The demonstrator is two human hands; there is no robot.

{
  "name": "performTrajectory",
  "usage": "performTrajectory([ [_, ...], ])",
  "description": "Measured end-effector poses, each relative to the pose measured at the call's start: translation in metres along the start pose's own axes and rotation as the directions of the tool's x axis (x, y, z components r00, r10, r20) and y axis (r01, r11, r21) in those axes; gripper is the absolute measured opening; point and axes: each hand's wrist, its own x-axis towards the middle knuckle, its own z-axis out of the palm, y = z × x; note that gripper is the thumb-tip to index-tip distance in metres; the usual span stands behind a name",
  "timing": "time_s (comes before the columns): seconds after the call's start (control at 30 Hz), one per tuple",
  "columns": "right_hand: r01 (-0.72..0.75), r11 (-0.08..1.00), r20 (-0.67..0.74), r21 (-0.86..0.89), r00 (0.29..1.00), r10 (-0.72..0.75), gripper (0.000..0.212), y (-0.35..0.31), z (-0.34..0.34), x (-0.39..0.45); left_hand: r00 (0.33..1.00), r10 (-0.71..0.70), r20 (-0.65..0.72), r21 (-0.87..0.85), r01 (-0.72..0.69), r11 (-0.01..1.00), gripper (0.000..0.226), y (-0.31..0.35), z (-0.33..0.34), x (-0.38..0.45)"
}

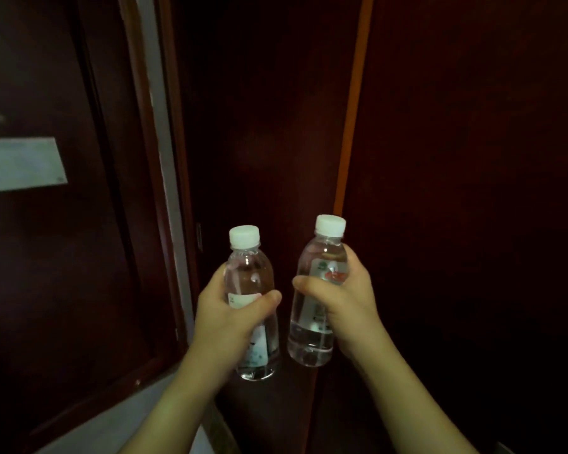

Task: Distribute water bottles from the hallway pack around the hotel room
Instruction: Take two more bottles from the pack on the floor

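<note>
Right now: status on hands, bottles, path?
Left hand grips one capped bottle. Right hand grips the other bottle. Dark wooden door close ahead.

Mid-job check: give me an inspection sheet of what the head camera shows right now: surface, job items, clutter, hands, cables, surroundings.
Surface: nothing seen; both bottles are held in the air.
Job's things: left bottle and right bottle, clear, full-looking, white caps on, roughly upright, close together but apart.
Clutter: nothing seen.
Hands: left hand grips the left bottle around its middle; right hand grips the right bottle around its middle.
Cables: nothing seen.
Surroundings: dim; dark wooden panels ahead, pale metal strip along a frame edge, grey plate at left.
</note>
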Motion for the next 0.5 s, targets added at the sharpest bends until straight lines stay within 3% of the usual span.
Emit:
performTrajectory([
  [0.27, 0.098, 0.977, -0.212, -0.187, 0.968, -0.138, 0.035, -0.098, -0.048, -0.022, 0.966, 0.040, 0.254, -0.176, 0.006, 0.984, 0.038, 0.071, 0.039, 0.016],
  [0.4, 0.068, 0.955, -0.384, -0.287, 0.906, -0.180, 0.036, -0.132, -0.072, -0.058, 0.887, 0.065, 0.458, -0.210, 0.038, 0.977, 0.033, 0.087, 0.076, 0.012],
  [0.5, 0.014, 0.926, -0.535, -0.376, 0.813, -0.230, 0.036, -0.163, -0.095, -0.106, 0.798, 0.092, 0.596, -0.255, 0.080, 0.964, 0.032, 0.097, 0.115, -0.013],
])
